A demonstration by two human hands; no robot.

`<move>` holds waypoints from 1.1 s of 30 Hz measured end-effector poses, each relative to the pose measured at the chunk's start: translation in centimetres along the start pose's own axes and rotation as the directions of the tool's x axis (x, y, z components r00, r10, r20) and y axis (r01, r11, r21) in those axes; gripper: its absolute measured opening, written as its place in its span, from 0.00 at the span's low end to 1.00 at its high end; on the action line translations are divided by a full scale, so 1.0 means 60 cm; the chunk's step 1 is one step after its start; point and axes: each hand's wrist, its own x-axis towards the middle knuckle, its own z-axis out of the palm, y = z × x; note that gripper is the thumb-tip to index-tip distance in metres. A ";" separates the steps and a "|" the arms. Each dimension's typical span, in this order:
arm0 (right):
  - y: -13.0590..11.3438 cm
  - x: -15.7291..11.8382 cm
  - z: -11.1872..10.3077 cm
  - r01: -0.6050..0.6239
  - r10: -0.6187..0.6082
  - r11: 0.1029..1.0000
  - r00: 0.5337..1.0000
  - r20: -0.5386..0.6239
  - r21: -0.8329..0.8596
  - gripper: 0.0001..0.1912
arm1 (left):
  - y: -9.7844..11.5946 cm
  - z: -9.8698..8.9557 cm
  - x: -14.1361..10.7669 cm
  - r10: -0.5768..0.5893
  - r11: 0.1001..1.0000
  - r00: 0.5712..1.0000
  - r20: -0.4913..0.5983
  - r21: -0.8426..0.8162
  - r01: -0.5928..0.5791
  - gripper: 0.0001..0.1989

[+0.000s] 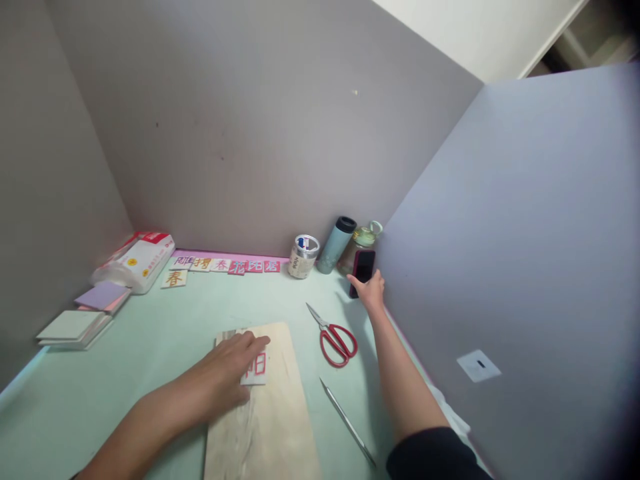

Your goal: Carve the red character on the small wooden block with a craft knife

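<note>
My left hand (234, 370) lies over a small white square card (259, 370), its thumb at the near side and its fingers along the far side. Part of a red outlined character shows on the card; the rest is hidden under the hand. Beneath it is a pale wooden board (280, 427). At the back right, my right hand (370, 291) is closed around the lower part of a smartphone (364, 265), which stands upright with a dark screen in front of a green-lidded bottle (365, 236). Red-handled scissors (333, 337) and a silver pen-like craft knife (347, 421) lie between my arms.
Along the back wall lies a row of coloured character cards (221, 265), with one more card (175, 279) before it. A tin (303, 257) and a blue tumbler (337, 245) stand right of them. At left are a tissue pack (145, 260) and stacked square sheets (75, 327).
</note>
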 end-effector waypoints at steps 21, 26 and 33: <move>-0.004 0.043 0.025 -0.151 0.155 0.987 0.983 -0.095 0.056 0.21 | 0.000 -0.001 0.002 0.001 1.000 1.000 -0.007 0.023 0.000 0.42; -0.005 0.025 -0.008 -0.101 0.108 0.992 0.989 -0.097 0.078 0.22 | 0.007 -0.008 0.004 0.003 0.999 0.999 -0.034 0.045 -0.002 0.37; -0.004 -0.092 -0.074 0.034 -0.046 0.977 0.997 0.055 0.210 0.39 | 0.003 -0.004 0.002 0.043 0.999 0.998 -0.044 0.036 -0.041 0.37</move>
